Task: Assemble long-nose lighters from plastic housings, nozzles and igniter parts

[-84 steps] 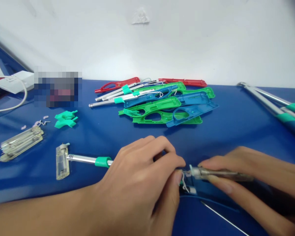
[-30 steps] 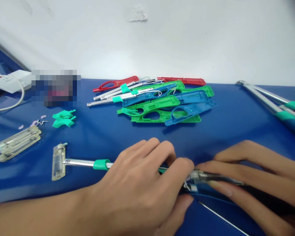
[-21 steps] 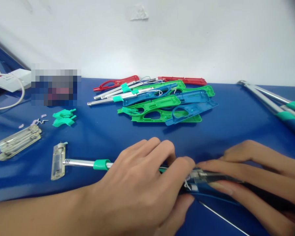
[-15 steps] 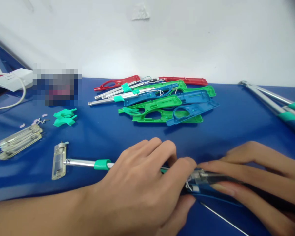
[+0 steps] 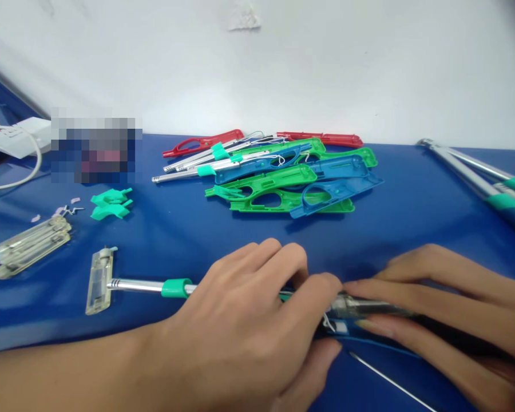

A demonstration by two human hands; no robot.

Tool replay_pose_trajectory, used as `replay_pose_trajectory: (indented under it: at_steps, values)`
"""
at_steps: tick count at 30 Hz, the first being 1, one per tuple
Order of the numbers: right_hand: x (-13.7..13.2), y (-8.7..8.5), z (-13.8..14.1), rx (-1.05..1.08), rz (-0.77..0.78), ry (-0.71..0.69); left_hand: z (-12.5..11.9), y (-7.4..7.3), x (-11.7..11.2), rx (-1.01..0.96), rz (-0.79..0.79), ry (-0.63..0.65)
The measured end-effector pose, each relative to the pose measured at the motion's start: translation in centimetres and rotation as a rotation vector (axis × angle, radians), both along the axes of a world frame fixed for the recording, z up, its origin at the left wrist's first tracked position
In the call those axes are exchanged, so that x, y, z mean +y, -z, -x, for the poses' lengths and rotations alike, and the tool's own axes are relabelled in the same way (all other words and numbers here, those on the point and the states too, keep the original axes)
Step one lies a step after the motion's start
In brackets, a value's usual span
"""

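Head view: the left hand (image 5: 257, 309) grips a blue handle shell (image 5: 384, 341) and silver tube (image 5: 143, 286); the right hand (image 5: 438, 309) pinches a clear plastic tank (image 5: 360, 307) along the shell, its seating hidden. Best kept level, with the white wire (image 5: 328, 324) beside it untrapped.

Blue table (image 5: 171, 229), and it's busy: coloured casings (image 5: 278, 181) heaped centre, teal clips (image 5: 111, 204) and clear tanks (image 5: 32, 243) left, silver tubes (image 5: 463, 170) right!
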State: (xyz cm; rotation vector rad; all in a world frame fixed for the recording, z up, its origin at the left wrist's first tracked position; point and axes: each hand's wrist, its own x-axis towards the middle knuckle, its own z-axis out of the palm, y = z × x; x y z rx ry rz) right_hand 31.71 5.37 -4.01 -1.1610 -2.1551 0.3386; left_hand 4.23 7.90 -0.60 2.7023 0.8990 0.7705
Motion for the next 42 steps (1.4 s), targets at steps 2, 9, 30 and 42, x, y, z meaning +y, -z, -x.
replay_pose_trajectory:
  at_steps: [2,9,30,42]
  values:
    - [0.0,0.0,0.0,-0.001,0.002,-0.004,-0.1,-0.1,-0.2,0.021,0.004,-0.015]
    - [-0.6,-0.6,-1.5,-0.094,0.040,-0.006,-0.2,-0.3,-0.2,0.037,0.007,-0.030]
    - [-0.6,-0.9,-1.0,-0.115,0.077,-0.004,0.0,-0.6,0.0,0.046,0.008,-0.016]
    - [0.0,-1.1,-1.0,-0.125,0.022,-0.037,0.0,-0.3,-0.1,0.026,-0.005,0.018]
